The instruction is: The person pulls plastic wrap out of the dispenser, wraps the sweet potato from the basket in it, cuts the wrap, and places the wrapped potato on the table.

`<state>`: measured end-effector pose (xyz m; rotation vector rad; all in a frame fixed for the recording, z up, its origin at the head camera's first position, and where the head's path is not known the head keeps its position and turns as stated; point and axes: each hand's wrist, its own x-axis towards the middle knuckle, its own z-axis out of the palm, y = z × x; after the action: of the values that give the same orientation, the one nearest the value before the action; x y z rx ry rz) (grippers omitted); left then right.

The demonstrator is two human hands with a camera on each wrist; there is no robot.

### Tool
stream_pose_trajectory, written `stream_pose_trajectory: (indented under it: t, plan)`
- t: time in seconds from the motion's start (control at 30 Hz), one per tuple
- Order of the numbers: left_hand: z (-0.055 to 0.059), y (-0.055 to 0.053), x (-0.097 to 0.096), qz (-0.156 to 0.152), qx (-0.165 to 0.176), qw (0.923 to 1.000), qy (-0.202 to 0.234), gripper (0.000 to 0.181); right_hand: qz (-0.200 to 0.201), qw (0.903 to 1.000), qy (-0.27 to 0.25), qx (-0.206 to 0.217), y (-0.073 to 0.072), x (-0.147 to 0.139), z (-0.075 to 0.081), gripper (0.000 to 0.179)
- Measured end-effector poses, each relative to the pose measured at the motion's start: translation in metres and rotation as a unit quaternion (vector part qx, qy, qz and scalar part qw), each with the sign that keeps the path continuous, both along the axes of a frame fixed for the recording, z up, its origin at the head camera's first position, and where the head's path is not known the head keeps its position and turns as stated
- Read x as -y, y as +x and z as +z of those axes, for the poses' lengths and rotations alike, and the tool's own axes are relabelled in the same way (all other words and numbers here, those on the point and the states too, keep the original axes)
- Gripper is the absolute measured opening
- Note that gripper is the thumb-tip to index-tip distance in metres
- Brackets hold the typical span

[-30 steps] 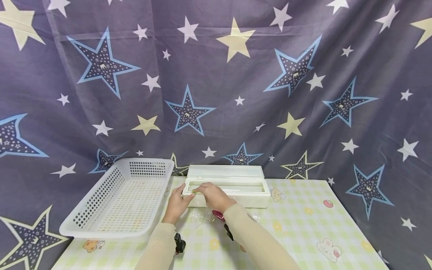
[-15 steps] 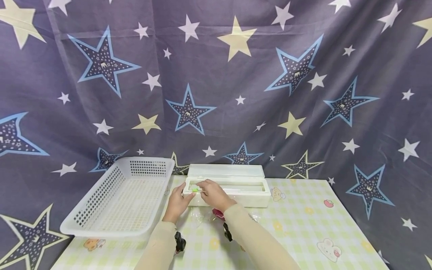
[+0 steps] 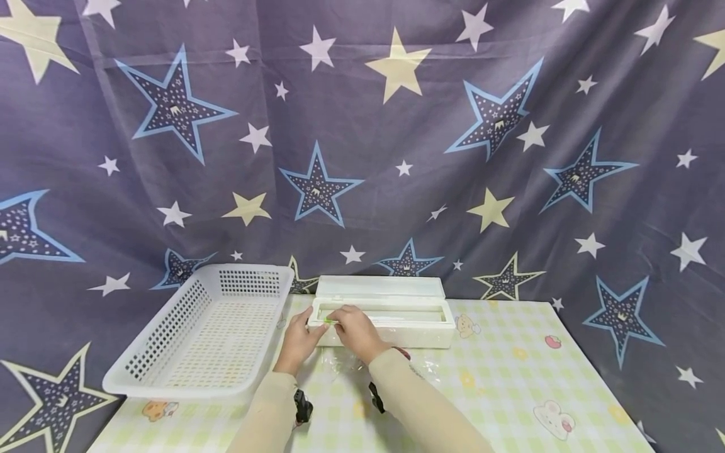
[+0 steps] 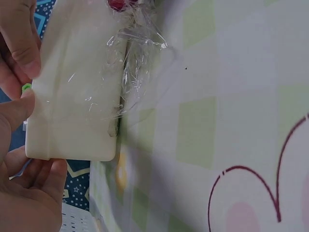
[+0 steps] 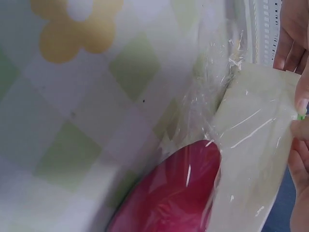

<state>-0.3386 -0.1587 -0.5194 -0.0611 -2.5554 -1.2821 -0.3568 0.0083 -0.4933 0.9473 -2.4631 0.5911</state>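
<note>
My left hand (image 3: pixel 300 340) grips the left end of a long white cling film box (image 3: pixel 408 337), thumb along its upper edge and fingers curled around the end. Beside that thumb, my right hand (image 3: pixel 357 330) pinches a small green slider (image 3: pixel 328 321) on the box's front edge, partly hidden by the fingers. The box's lid (image 3: pixel 379 287) stands raised at the back. Clear film (image 4: pixel 135 72) hangs crumpled over the front. A smooth, rounded dark red thing (image 5: pixel 176 191) lies against the box under film; the right sleeve mostly covers it in the head view.
A large white perforated basket (image 3: pixel 175 391) stands to the left of the box. The green checked tablecloth (image 3: pixel 498 390) extends to the right and in front. Behind the table hangs a dark curtain (image 3: pixel 362 126) with stars.
The right fingers were on the slider, drew back a little to the right so that it showed, and are now on it again. The left hand and the box have stayed in place.
</note>
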Motion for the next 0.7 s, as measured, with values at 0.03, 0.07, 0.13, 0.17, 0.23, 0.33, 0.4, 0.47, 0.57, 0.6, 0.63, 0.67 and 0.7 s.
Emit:
stream_pose_trajectory:
  t: [0.03,0.07,0.13,0.17,0.23,0.33,0.4,0.47,0.57,0.6,0.63,0.67,0.7]
  plan:
    - [0.0002,0.0,0.0001,0.0,-0.001,1.0,-0.002,0.069,0.001,1.0,-0.001,0.0,-0.0002,0.0003,-0.0002,0.025]
    - [0.0004,0.0,0.0002,0.001,-0.002,1.0,-0.004,0.068,0.001,1.0,-0.002,-0.001,-0.0002,0.0005,-0.0001,0.025]
    - [0.0004,-0.0001,0.0004,0.002,-0.003,1.0,-0.009,0.068,0.002,1.0,-0.006,0.001,-0.0008,0.0011,-0.0004,0.026]
    - [0.0005,-0.0001,0.0005,0.002,-0.003,0.9999,-0.01,0.068,0.001,1.0,-0.006,0.002,-0.0008,0.0013,-0.0005,0.026]
    - [0.0003,0.0001,0.0005,0.004,-0.002,0.9999,-0.012,0.068,0.0,1.0,-0.001,0.0,-0.0013,0.0019,-0.001,0.027]
    - [-0.0009,0.0,0.0007,0.006,0.0,0.9999,-0.011,0.068,-0.003,0.9999,0.015,-0.004,-0.0009,0.0022,-0.0003,0.03]
    - [-0.0018,-0.0007,0.0011,0.008,-0.001,0.9999,-0.012,0.067,-0.003,0.9996,0.027,-0.008,-0.0004,0.0021,0.0009,0.031]
    - [-0.0022,-0.0014,0.0012,0.009,-0.001,0.9999,-0.011,0.068,-0.003,0.9992,0.038,-0.011,-0.0001,0.0016,0.0023,0.031]
    - [-0.0011,-0.002,0.0011,0.009,0.0,0.9999,-0.01,0.068,0.0,0.9988,0.046,-0.015,-0.0008,0.0006,0.0031,0.032]
    - [-0.0008,-0.002,0.0009,0.009,0.002,0.9999,-0.01,0.068,0.001,0.9987,0.049,-0.015,-0.001,0.0001,0.0033,0.033]
    - [-0.0006,-0.0018,0.0007,0.009,0.004,0.9999,-0.01,0.068,0.003,0.9987,0.049,-0.014,-0.0013,-0.0004,0.0033,0.033]
    - [-0.0005,-0.0019,0.0008,0.01,0.006,0.9999,-0.01,0.068,0.007,0.9986,0.05,-0.014,-0.0016,-0.0009,0.0032,0.034]
    - [-0.0006,-0.002,0.0006,0.01,0.008,0.9999,-0.011,0.068,0.012,0.9985,0.052,-0.015,-0.0017,-0.0014,0.0033,0.035]
